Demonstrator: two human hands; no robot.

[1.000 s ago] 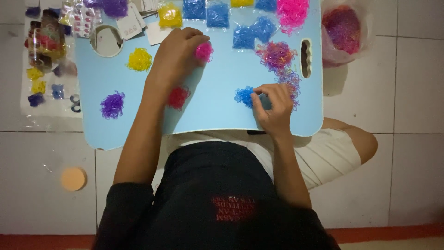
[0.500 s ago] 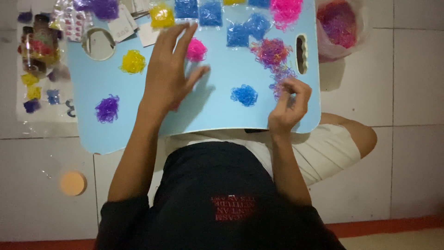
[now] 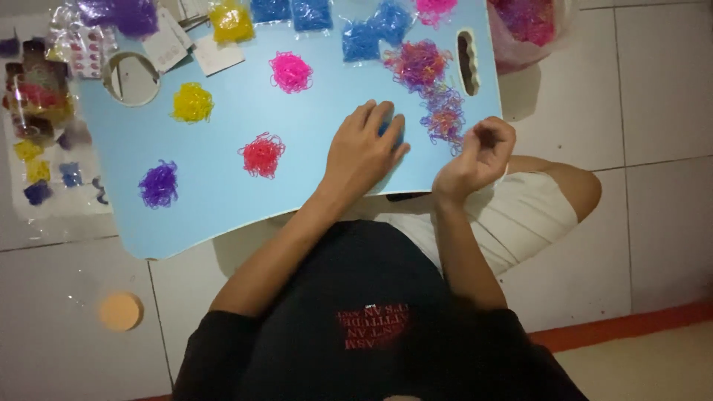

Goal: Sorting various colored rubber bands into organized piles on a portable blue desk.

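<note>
Smooth matt plastic lap tray

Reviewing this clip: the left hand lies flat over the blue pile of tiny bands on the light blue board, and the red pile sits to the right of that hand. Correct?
Not quite. In the head view the red pile sits to the left of the left hand, not the right. The rest holds: that hand lies over the blue pile on the light blue board.

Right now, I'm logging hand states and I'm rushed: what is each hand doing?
Left hand: open, palm down over the blue pile of tiny bands on the light blue board.
Right hand: fingers curled; whether it holds anything cannot be told.
</note>
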